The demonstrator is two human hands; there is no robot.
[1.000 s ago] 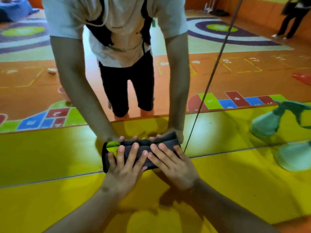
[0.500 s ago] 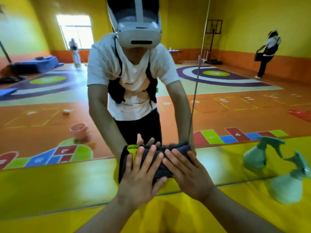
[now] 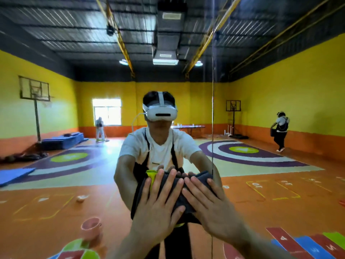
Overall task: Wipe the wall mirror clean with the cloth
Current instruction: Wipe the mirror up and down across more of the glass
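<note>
The wall mirror (image 3: 270, 90) fills the whole view and reflects a gym hall and my own figure. A dark cloth (image 3: 178, 186) with a yellow-green corner is pressed flat against the glass at chest height. My left hand (image 3: 158, 206) lies on its left half with fingers spread. My right hand (image 3: 211, 204) lies on its right half, also flat with fingers spread. A vertical seam (image 3: 212, 109) between two mirror panels runs just right of the cloth.
In the reflection, a pink cup (image 3: 91, 226) stands on the orange floor at lower left. Two other persons (image 3: 281, 130) are far off near the walls. Basketball stands and blue mats line the hall's edges.
Both hands have pushed the cloth up the mirror from near the yellow base to chest height. My view has tilted upward, and the spray bottles have left the frame.
</note>
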